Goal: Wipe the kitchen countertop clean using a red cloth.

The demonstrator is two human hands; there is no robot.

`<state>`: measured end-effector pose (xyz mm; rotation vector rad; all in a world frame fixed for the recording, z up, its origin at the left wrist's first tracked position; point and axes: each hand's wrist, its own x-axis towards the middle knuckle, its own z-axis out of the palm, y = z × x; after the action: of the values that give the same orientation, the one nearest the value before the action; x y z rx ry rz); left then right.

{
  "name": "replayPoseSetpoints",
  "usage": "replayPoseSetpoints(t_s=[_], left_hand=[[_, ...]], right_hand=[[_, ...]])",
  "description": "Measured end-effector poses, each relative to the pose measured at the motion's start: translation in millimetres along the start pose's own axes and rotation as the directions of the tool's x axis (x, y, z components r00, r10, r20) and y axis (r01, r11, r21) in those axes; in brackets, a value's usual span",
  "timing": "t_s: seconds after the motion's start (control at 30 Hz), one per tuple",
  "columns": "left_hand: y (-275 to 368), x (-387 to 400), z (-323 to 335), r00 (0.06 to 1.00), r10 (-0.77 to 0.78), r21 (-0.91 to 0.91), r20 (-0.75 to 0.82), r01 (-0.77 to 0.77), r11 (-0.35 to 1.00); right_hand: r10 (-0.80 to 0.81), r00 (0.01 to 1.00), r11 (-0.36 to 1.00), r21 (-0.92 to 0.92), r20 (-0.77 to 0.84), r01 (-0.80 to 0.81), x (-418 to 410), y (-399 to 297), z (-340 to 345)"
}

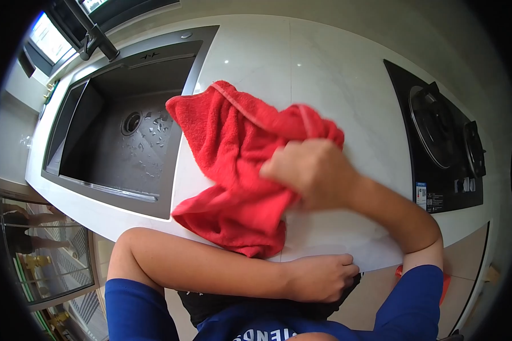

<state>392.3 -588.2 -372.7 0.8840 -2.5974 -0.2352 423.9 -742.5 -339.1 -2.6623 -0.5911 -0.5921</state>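
A crumpled red terry towel (239, 140) lies spread on the white marbled countertop (341, 106), one corner reaching the sink's right rim. My right hand (311, 170), slightly blurred, is closed on the towel near its right side. Curled at the counter's front edge, close to my body, my left hand (324, 277) shows no object in it; whether its hidden palm holds anything cannot be seen. The left forearm crosses just in front of the towel's lower edge.
A dark sink (115, 140) with water drops is set into the counter at left, a dark faucet (100, 42) behind it. At right is a black gas hob (443, 140). A glass-fronted cabinet (51, 255) stands at lower left.
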Motion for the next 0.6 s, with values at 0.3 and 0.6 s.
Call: replayPoseSetpoints(t_s=[0.3,0.6], left_hand=[[2,-1,3,0.999,0.014,0.076,-0.048,-0.010,0.997],[2,-1,3,0.998,0.039,0.078,0.041,-0.042,0.996]], right_hand=[[0.500,0.843,0.775,-0.333,-0.200,-0.538,-10,69,-22],[0.082,0.977,0.994,-0.087,0.194,-0.066,8,-27,-5]])
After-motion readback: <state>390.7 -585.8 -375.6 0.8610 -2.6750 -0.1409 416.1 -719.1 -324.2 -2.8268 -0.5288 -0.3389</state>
